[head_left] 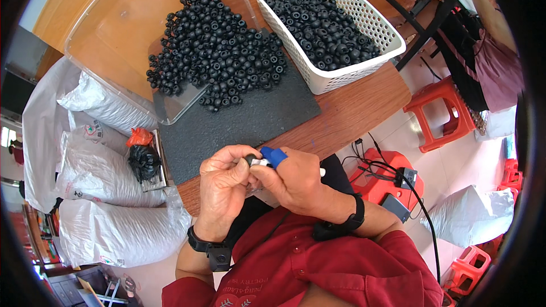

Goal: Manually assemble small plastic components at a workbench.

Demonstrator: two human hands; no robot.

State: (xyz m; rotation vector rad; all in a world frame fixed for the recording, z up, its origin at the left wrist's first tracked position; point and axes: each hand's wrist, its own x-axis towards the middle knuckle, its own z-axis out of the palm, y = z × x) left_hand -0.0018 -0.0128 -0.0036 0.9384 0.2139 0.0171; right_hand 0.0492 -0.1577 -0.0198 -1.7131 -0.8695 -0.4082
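My left hand (223, 185) pinches a small black ring-shaped part (250, 159) between thumb and fingertips. My right hand (298, 179) is closed around a slim white tool (261, 162), its tip against the black part. The other end of the tool pokes out behind the hand. Blue tape (274, 156) wraps a finger of my right hand. Both hands meet just off the table's near edge. Beyond them a heap of similar black parts (222, 51) spills from a tipped clear plastic bin (108, 28) onto a dark grey mat (244, 116).
A white perforated basket (335, 79) full of black parts stands on the wooden table (364, 99). White sacks (114, 233) are stacked at left. Red stools (438, 113) and a black cable (424, 204) are at right. Another person's arm (492, 8) shows at upper right.
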